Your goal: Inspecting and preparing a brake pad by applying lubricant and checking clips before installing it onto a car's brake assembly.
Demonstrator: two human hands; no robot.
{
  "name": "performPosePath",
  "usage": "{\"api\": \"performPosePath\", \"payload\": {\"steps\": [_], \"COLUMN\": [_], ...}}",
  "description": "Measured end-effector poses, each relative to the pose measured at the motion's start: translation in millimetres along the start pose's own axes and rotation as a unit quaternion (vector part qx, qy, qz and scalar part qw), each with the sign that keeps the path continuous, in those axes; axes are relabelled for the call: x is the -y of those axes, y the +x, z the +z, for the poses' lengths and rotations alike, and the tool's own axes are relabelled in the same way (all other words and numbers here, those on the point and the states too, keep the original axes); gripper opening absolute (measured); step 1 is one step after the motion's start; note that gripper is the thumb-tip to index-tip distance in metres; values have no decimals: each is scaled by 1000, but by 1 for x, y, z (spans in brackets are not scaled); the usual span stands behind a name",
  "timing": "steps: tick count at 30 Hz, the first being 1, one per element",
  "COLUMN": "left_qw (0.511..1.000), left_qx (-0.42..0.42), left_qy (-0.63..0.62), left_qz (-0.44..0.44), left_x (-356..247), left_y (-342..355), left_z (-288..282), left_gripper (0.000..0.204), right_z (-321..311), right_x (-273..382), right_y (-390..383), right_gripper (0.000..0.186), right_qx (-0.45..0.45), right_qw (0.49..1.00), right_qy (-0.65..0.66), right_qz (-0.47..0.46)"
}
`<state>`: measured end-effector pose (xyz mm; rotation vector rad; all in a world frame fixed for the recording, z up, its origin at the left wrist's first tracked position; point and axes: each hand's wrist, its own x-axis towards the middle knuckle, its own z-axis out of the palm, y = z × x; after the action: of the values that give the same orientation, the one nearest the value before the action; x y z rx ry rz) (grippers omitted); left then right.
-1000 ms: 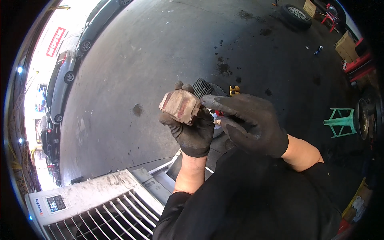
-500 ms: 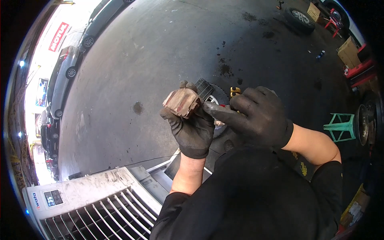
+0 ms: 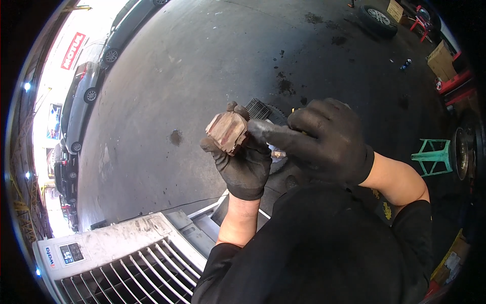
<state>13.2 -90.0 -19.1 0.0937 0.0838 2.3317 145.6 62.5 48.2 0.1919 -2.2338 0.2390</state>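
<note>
A worn, brownish brake pad (image 3: 227, 132) with reddish streaks sits in my left hand (image 3: 242, 167). That glove is black, and its thumb and fingers grip the pad's edges from below. My right hand (image 3: 324, 141), also in a black glove, is just right of the pad. Its index finger points at the pad's right edge, and I cannot tell whether it touches. The other fingers are curled in, and what they hold, if anything, is hidden. A small yellow bit shows under the index finger.
Below my hands are a dark grated piece (image 3: 258, 109) and part of a round, tyre-like thing. A white air cooler (image 3: 111, 238) stands at lower left. A green stool (image 3: 432, 157) is at right, a wheel (image 3: 378, 21) at far right. Cars (image 3: 81, 99) line the left.
My right hand has shifted slightly up and left, its index finger nearer the pad. A red bit near that finger is no longer visible. The pad has turned slightly in my left hand.
</note>
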Motion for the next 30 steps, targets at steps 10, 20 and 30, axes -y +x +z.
{"api": "performPosePath", "payload": {"steps": [10,20,30], "left_qw": [1000,949,922], "left_qx": [7,175,178], "left_qy": [-28,254,324], "left_qz": [-11,69,116], "left_x": [0,-27,-34], "left_y": [9,7,2], "left_z": [-6,-23,-30], "left_gripper": [85,98,98], "right_z": [-2,-9,-6], "right_x": [7,20,22], "right_y": [4,-21,-20], "right_gripper": [62,42,43], "right_qx": [30,31,34], "right_qw": [998,873,839], "right_qy": [56,363,420], "right_qz": [5,325,345]}}
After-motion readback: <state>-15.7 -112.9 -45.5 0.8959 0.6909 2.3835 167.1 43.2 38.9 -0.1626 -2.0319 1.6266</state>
